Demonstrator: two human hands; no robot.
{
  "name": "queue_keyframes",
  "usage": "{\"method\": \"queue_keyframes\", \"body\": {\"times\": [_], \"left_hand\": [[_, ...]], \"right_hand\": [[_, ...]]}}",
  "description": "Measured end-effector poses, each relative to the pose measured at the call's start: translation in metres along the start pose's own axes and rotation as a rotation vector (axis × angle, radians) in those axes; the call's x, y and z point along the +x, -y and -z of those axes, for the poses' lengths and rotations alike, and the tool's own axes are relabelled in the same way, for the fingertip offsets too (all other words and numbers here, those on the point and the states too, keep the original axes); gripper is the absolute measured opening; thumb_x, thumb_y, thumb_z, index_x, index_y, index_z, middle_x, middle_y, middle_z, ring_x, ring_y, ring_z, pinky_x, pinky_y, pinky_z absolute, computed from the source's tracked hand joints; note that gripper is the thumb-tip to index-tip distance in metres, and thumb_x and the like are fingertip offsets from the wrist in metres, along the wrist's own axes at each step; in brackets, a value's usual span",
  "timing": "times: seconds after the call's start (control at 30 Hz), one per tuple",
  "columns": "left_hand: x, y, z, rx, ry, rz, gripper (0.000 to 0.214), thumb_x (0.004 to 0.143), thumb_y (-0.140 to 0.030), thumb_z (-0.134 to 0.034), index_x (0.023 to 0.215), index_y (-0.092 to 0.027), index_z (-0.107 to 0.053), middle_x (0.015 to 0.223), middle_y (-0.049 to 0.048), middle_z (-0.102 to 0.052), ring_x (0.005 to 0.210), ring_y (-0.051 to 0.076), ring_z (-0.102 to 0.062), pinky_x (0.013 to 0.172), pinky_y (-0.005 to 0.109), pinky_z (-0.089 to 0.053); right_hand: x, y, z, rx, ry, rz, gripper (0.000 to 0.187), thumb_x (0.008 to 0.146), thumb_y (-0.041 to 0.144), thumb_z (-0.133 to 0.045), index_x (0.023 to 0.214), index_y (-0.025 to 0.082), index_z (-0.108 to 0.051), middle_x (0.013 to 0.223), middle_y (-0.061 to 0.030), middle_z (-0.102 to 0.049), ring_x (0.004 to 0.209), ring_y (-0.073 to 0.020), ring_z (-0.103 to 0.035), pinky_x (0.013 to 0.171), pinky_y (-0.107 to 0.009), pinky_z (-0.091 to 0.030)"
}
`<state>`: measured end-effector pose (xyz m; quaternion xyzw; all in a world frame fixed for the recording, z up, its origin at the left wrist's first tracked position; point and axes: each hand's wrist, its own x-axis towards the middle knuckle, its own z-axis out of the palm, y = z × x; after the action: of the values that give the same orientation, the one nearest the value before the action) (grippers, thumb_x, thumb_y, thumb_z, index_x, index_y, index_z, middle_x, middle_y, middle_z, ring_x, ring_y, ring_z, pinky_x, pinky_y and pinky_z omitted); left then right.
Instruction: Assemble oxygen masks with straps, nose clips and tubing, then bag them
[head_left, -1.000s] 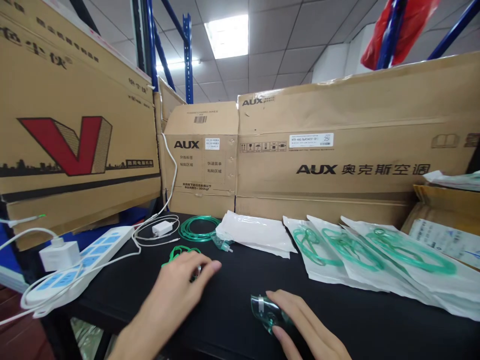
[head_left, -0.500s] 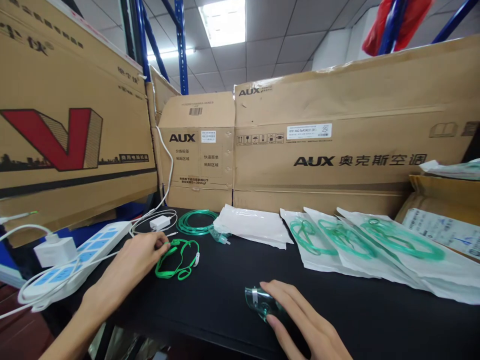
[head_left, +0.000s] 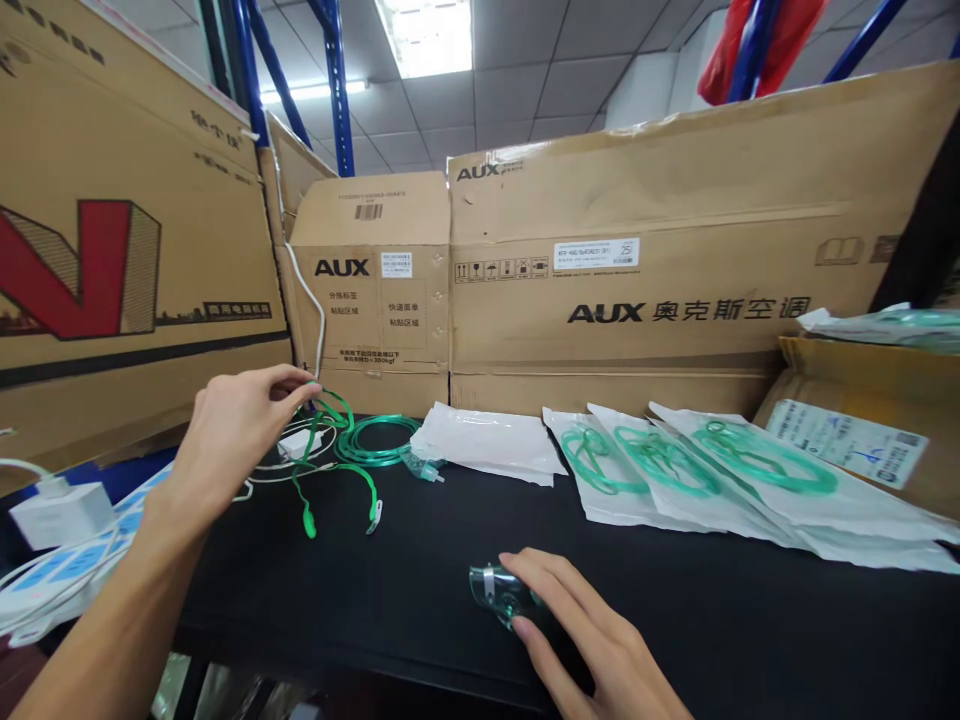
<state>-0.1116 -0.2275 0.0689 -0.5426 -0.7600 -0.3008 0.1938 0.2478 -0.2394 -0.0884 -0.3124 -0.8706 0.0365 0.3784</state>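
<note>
My left hand [head_left: 247, 415] is raised over the left of the black table, thumb and fingers pinched on a bright green strap [head_left: 364, 478]. The strap dangles in loose loops, with a small white-and-metal piece at one end. Near the front edge, my right hand [head_left: 589, 625] has its thumb and fingers round a small clear green oxygen mask [head_left: 491, 590] with a silver nose strip. Part of the mask is hidden under the fingers. Behind the strap lies a coil of green tubing [head_left: 379, 440], and by it a clear green connector piece [head_left: 424, 466].
A white pouch [head_left: 484, 440] lies at the back middle. Several pouches with green tubing [head_left: 712, 455] overlap on the right, beside an open carton [head_left: 795, 390]. A power strip [head_left: 82, 570] with white cables is at left. Large cardboard boxes [head_left: 637, 220] wall the back.
My left hand has lifted the green strap up from the table, so it now hangs. The right hand stays on the mask. The view has shifted slightly right.
</note>
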Motion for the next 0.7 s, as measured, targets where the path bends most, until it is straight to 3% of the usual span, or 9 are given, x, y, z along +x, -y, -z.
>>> {"method": "queue_keyframes", "body": {"times": [0.23,0.4,0.57,0.7], "left_hand": [[0.006,-0.008,0.008,-0.172,-0.143,-0.041,0.036,0.101,-0.048,-0.058,0.112,-0.02,-0.078,0.097,0.0049,-0.082,0.098,0.03,-0.073,0.089,0.039,-0.051],[0.022,-0.011,-0.004,-0.468,-0.182,-0.116,0.034,0.109,-0.04,-0.05,0.127,-0.012,-0.059,0.111,0.0096,-0.082,0.086,0.019,-0.077,0.081,0.032,-0.059],[0.036,-0.02,-0.018,-0.688,-0.184,-0.291,0.017,0.108,-0.027,-0.056,0.116,-0.012,-0.057,0.138,0.0135,-0.072,0.122,0.02,-0.069,0.108,0.037,-0.052],[0.037,-0.036,-0.014,-0.798,-0.204,-0.403,0.011,0.106,-0.023,-0.061,0.109,-0.013,-0.057,0.143,0.0138,-0.069,0.13,0.021,-0.065,0.114,0.041,-0.049]], "right_hand": [[0.003,0.004,0.001,-0.004,-0.038,0.025,0.044,0.101,0.014,-0.054,0.143,0.028,-0.056,0.134,-0.0066,-0.072,0.12,-0.0203,-0.074,0.103,-0.028,-0.061],[0.002,0.004,0.001,-0.011,-0.043,0.025,0.045,0.101,0.013,-0.054,0.144,0.027,-0.057,0.135,-0.0079,-0.072,0.122,-0.0215,-0.073,0.104,-0.031,-0.061],[0.002,0.004,0.001,-0.008,-0.027,0.012,0.045,0.101,0.014,-0.054,0.144,0.027,-0.057,0.137,-0.0082,-0.071,0.124,-0.0216,-0.072,0.106,-0.032,-0.059],[0.002,0.004,0.0,0.004,-0.034,0.009,0.044,0.101,0.014,-0.054,0.143,0.025,-0.059,0.135,-0.0091,-0.072,0.122,-0.0218,-0.073,0.106,-0.032,-0.06]]}}
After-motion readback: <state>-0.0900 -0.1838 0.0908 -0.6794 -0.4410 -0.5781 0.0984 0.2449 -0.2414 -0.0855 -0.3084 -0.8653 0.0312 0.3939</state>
